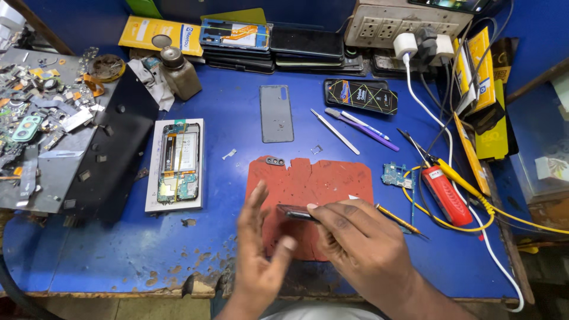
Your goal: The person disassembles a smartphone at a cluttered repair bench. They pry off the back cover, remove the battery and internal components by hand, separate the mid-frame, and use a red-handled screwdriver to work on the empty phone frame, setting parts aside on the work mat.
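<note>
Blue, pretty chewed-up workbench (237, 106) here, and I'm using the red silicone mat (332, 184) as my landmark for everything. Over the mat's front half, my right hand (355, 237) has its fingers pinched shut on a small dark flat part (294, 211), looks like a slim phone piece, though it's blurry so I can't say exactly what. My left hand (261, 249) is just left of it with fingers spread apart, not gripping anything.

My read: that part is light, thin and stiff, probably easy to bend or scratch, so hold it by the long edges, not the faces.

Left of the mat sits an opened phone (178, 161) on a white tray, and further left a black plate covered in scrap bits. Behind the mat lies a grey back cover (276, 112), with tweezers (335, 131) and a purple spudger (364, 129) off to the right. Right of the mat there's a small circuit board (396, 175) and a red tester (446, 194) with yellow leads. The bench's front edge is close, most free room is front-left of the mat.
</note>
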